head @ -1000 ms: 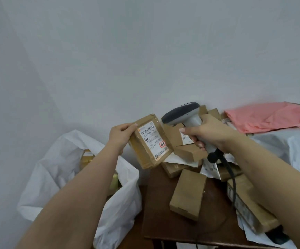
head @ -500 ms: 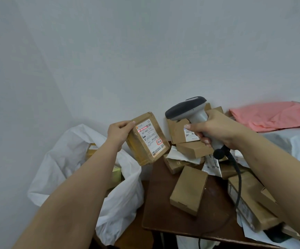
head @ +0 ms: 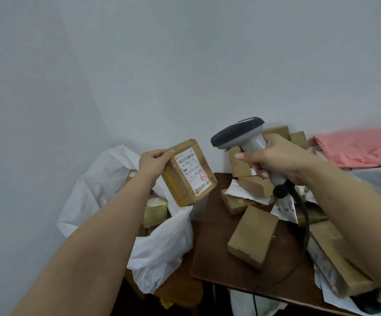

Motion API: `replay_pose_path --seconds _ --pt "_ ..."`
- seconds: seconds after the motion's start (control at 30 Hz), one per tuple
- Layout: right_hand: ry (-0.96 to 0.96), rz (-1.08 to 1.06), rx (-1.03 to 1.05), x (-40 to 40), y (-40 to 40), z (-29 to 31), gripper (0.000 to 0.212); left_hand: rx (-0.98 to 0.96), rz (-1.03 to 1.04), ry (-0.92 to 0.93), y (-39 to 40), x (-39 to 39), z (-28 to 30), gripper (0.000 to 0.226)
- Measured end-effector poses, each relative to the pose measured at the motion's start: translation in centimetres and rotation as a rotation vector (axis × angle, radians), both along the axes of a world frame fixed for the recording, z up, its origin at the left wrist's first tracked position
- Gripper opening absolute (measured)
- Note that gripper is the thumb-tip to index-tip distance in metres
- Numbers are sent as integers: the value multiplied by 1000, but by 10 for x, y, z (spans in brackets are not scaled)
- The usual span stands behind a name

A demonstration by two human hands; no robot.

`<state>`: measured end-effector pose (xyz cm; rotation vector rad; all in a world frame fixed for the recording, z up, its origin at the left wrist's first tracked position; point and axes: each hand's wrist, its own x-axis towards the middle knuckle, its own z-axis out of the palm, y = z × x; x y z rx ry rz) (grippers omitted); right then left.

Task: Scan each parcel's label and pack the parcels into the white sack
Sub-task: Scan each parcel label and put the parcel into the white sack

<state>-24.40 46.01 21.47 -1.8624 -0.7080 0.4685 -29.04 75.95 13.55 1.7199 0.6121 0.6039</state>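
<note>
While the left hand [head: 154, 161] clamped a brown cardboard parcel [head: 188, 173] by its upper left corner, the box hung tilted in the air above the mouth of the white sack [head: 162, 242], its white printed label [head: 193, 173] turned toward the right. Glossy tape wrapped the parcel's sides, and its corners looked slightly crushed. The right hand [head: 276, 159] was closed around the grey plastic handle of a barcode scanner [head: 242, 135], whose dark rounded head pointed left at the label without touching it; a clear gap lay between scanner and parcel. A black cable [head: 303, 215] dropped from the handle's base over the bench [head: 210, 254].

That bench was dark brown wood with a rounded near-left corner, and its near-left stretch was bare. One plain matte carton [head: 252, 236] lay flat near its middle, and a loose heap of similar cartons [head: 253, 188] and crumpled white papers crowded the far edge against the wall. A long taped box [head: 335, 258] lay along the right side, partly hidden by the right forearm.

The sack, of thin crinkled plastic, slumped open on the left beside the bench edge, with what seemed to be several boxes already inside, though folds hid most of them. A pink plastic mailer [head: 358, 149] lay far right.
</note>
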Motion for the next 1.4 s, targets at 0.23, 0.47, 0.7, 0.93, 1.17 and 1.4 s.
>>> replay_pose_path --seconds 0.23,0.47,0.7,0.93,1.17,1.4 --pt "143 26 -14 -6 47 -24 34 -12 318 167 67 -57 -20 63" --pt "269 52 -18 -3 91 -54 27 -144 592 476 139 -106 -60 97" --pt "302 26 -88 3 115 -69 30 -40 704 589 149 -98 -86 73" --pt "458 -105 -90 12 151 -112 24 96 394 669 155 -102 -150 59" --pt "529 -244 -145 16 187 -158 27 155 261 715 170 -117 -179 51" --pt "411 -322 -223 50 243 -186 30 148 404 678 202 -108 -180 52"
